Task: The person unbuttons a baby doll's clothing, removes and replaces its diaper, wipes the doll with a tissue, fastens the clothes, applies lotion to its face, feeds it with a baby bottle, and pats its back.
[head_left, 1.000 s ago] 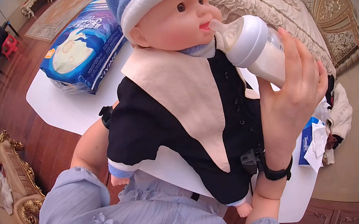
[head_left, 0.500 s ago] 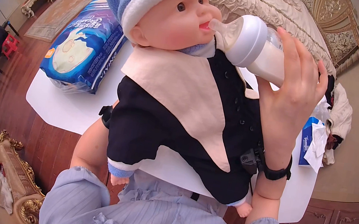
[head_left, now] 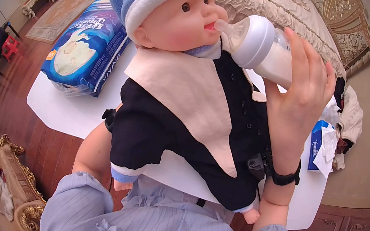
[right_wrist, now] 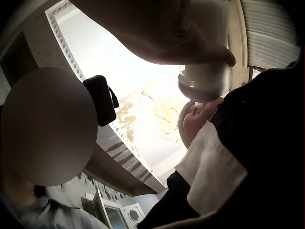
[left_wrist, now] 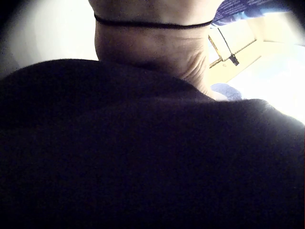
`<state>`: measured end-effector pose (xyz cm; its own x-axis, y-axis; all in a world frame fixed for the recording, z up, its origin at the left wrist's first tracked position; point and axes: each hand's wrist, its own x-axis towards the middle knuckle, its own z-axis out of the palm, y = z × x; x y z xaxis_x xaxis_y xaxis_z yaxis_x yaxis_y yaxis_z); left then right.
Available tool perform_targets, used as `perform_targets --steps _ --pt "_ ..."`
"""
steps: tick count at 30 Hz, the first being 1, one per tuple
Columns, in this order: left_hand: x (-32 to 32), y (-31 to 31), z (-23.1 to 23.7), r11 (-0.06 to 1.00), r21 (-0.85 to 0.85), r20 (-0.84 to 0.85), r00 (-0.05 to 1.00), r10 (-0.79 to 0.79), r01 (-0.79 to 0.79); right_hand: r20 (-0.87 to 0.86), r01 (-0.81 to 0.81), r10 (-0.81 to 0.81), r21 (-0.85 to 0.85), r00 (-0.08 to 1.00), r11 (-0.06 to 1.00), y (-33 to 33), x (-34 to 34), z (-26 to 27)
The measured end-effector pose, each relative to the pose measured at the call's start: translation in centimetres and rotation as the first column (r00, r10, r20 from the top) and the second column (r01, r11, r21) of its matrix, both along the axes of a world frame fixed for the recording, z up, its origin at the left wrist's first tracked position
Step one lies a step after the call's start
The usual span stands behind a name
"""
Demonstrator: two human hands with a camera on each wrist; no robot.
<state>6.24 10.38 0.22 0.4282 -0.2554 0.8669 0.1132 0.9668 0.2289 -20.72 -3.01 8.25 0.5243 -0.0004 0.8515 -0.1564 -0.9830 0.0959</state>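
A baby doll [head_left: 180,20] in a blue-and-white hat and a black outfit with a wide beige collar leans back, its face turned up to the right. My right hand [head_left: 302,90] grips a milk-filled baby bottle [head_left: 271,56] around its body, and the teat meets the doll's open mouth. In the right wrist view, the bottle [right_wrist: 207,78] tips down to the doll's face. The left arm passes behind the doll. Only the base of my left hand [left_wrist: 147,47], crossed by a dark band, shows in the left wrist view; dark cloth hides its fingers.
A blue diaper pack [head_left: 86,51] lies on the white table [head_left: 58,107] at the left. At the right stands a blue tissue pack [head_left: 317,146] with a tissue pulled out. Beyond the table is a bed [head_left: 280,5]; a gilded chair [head_left: 15,180] stands at lower left.
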Motion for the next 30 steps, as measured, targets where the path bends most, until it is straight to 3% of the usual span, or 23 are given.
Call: perform_targets --steps 5,11,15,30 --pt "-4.6 0.5 1.0 0.997 0.063 -0.238 0.971 -0.022 0.038 0.003 0.001 0.0 -0.007 1.0 1.0 -0.1 0.1 -0.1" --pt "-0.6 -0.2 -0.3 0.999 -0.018 -0.138 0.99 -0.037 0.035 -0.016 0.003 -0.003 0.012 1.0 1.0 0.0 0.0 0.1" --pt "-3.0 0.3 -0.2 0.999 0.035 -0.2 0.98 -0.013 0.02 -0.018 0.01 -0.009 0.016 1.0 1.0 0.2 -0.1 0.0" --pt "-3.3 0.3 -0.1 0.995 0.095 -0.173 0.984 0.032 -0.016 -0.029 0.004 -0.004 0.024 1.0 1.0 0.1 0.0 -0.1"
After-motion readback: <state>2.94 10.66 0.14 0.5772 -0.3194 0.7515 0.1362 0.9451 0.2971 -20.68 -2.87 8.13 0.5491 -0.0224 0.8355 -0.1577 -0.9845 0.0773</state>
